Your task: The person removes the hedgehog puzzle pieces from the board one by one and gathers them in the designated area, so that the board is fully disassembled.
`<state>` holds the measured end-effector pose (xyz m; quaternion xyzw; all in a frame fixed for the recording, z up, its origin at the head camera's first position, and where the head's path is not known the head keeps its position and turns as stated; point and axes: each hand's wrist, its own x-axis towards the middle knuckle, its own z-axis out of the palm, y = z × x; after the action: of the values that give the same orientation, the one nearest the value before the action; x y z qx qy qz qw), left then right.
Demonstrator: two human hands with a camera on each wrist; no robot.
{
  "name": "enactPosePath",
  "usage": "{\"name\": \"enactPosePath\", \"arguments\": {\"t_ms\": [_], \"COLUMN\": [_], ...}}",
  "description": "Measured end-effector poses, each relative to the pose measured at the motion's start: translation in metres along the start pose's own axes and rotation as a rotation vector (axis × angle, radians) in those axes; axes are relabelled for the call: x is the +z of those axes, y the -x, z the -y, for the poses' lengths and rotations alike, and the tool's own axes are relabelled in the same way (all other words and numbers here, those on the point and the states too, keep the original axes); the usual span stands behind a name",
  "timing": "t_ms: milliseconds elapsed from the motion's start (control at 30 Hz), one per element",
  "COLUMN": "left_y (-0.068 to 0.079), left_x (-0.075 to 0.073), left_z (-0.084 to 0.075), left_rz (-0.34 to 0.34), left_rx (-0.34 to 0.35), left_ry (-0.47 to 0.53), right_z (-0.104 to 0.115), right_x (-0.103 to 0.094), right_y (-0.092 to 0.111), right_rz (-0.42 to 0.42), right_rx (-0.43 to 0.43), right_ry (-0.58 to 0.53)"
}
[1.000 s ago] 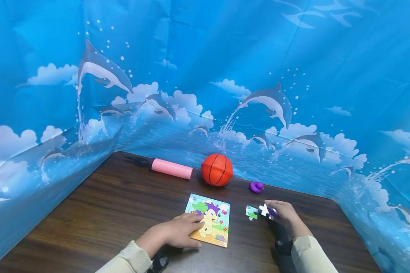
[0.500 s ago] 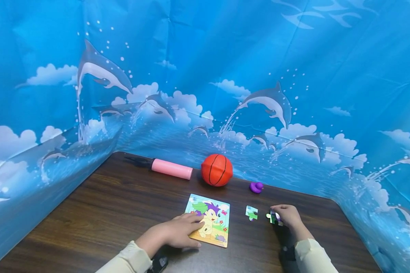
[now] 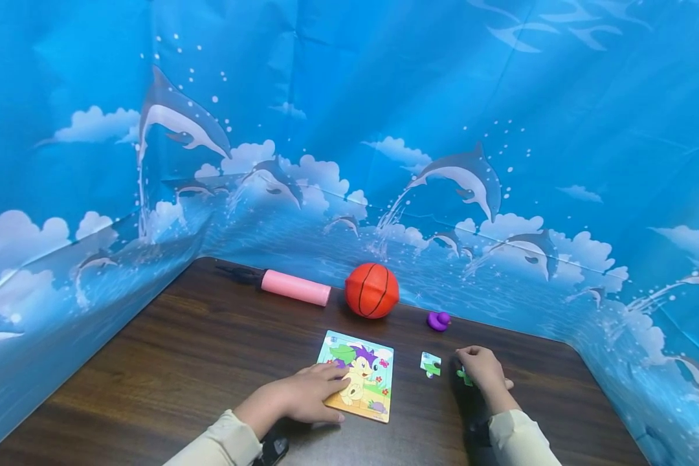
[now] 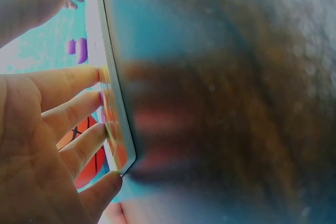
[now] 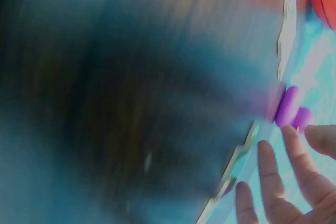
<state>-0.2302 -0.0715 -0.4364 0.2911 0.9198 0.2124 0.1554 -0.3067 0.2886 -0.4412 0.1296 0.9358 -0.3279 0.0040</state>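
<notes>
My left hand [image 3: 311, 393] rests with spread fingers on the lower left of a jigsaw puzzle board [image 3: 369, 388] showing a cartoon hedgehog. In the left wrist view, its fingertips touch the face of the board [image 4: 118, 129]. A loose jigsaw piece [image 3: 430, 364], blue and green, lies to the right of the board. Farther right, my right hand [image 3: 485, 372] hovers over another green jigsaw piece [image 3: 465, 377], mostly hidden beneath it. The right wrist view shows this piece [image 5: 239, 158] lying on the table beside loosely extended fingers [image 5: 270, 174], with nothing visible between thumb and index finger.
A purple toy duck [image 3: 439, 321] sits behind the loose pieces. To its left are an orange toy basketball [image 3: 372, 290] and a pink hand pump [image 3: 296, 287] with a black end. The dark wooden table [image 3: 169, 362] meets a blue dolphin-print backdrop [image 3: 326, 194].
My right hand turned the piece from its pale side to its coloured side, set it down farther right, and now covers most of it. The left hand stays put.
</notes>
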Motion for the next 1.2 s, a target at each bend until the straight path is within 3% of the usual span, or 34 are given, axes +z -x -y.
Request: {"name": "enactPosePath", "arguments": {"t_ms": [100,233,367,467,633,833,1200], "left_y": [0.0,0.0,-0.001,-0.003,-0.004,-0.004,-0.005], "left_x": [0.0,-0.002,-0.003,-0.002,0.0,-0.002,-0.003], "left_z": [0.0,0.0,-0.001,-0.001,-0.002,-0.004,-0.006], "left_rz": [0.005,0.011,0.018,0.022,0.024,0.031,0.039], "left_rx": [-0.003,-0.005,-0.009,-0.006,-0.003,-0.015,-0.019], "left_ry": [0.001,0.003,0.006,0.003,-0.005,-0.033,-0.046], "right_z": [0.009,0.034,0.062,0.079,0.096,0.108,0.127], "right_x": [0.014,0.037,0.056,0.065,0.067,0.063,0.059], "right_y": [0.002,0.008,0.017,0.022,0.021,0.017,0.011], "right_rz": [-0.032,-0.023,0.132,0.267,0.367,0.423,0.423], "right_rx": [-0.099,-0.355,-0.594,-0.696,-0.73,-0.705,-0.778], "right_ry": [0.027,0.108,0.185,0.263,0.411,0.477,0.651]}}
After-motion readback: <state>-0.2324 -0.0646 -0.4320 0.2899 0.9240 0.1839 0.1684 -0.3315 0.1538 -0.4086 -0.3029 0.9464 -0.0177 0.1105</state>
